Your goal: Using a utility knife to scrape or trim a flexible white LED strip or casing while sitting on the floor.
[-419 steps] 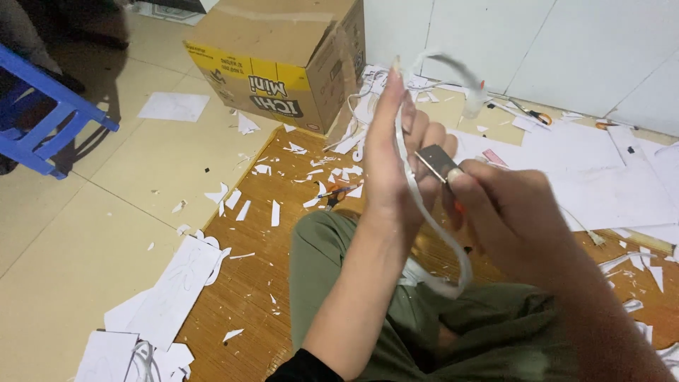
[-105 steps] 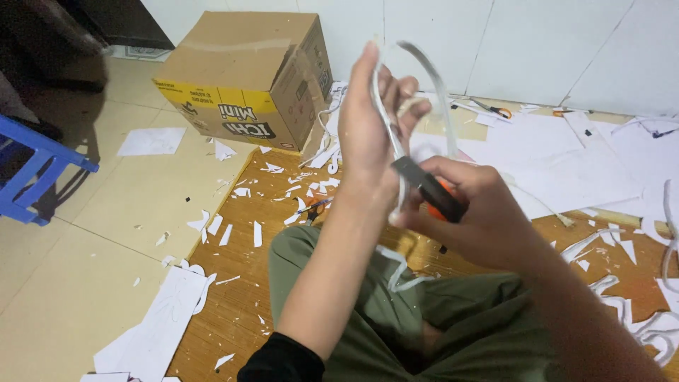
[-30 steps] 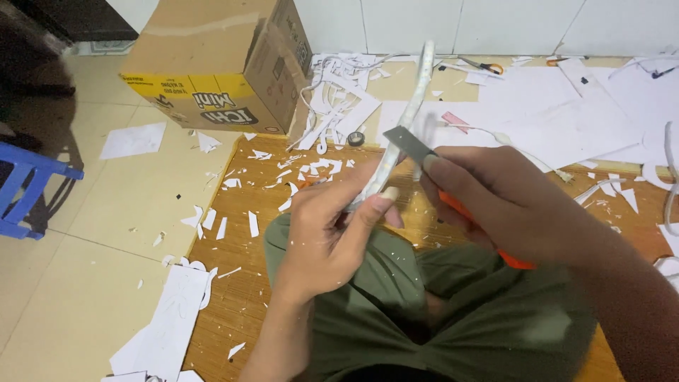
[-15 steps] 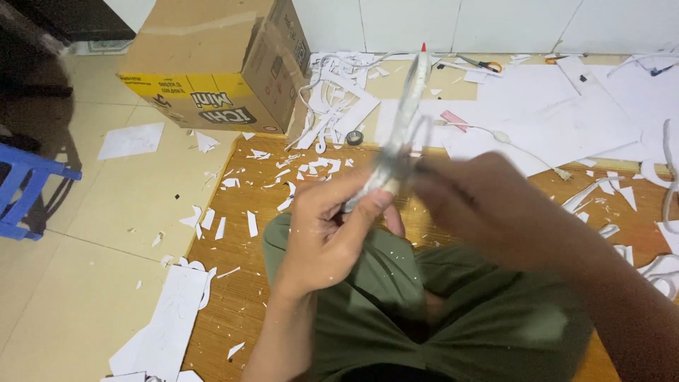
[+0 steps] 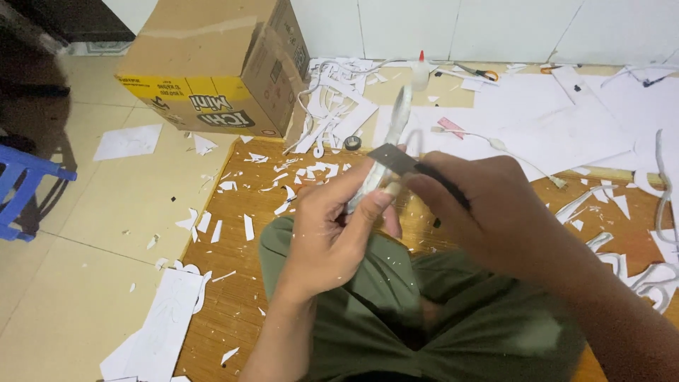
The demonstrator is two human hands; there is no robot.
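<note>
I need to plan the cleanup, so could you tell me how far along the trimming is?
Done: many white offcuts litter the floor. In hand: the left hand holds a white strip while the right hand sets a knife blade against it. Left: large white sheets lie beyond.

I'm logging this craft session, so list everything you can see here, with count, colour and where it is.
cardboard box: one, brown with a yellow band, on the floor at upper left
stool: one, blue, at the left edge, partly out of frame
white scraps: many, scattered over the wooden board and tiles
white sheets: several, spread at upper right
glue bottle: one, clear with a red tip, by the wall
scissors: one pair, orange handles, by the wall
tape roll: one, dark, among the scraps
white strip: one, held up in the left hand
utility knife: one, grey blade, in the right hand
</note>
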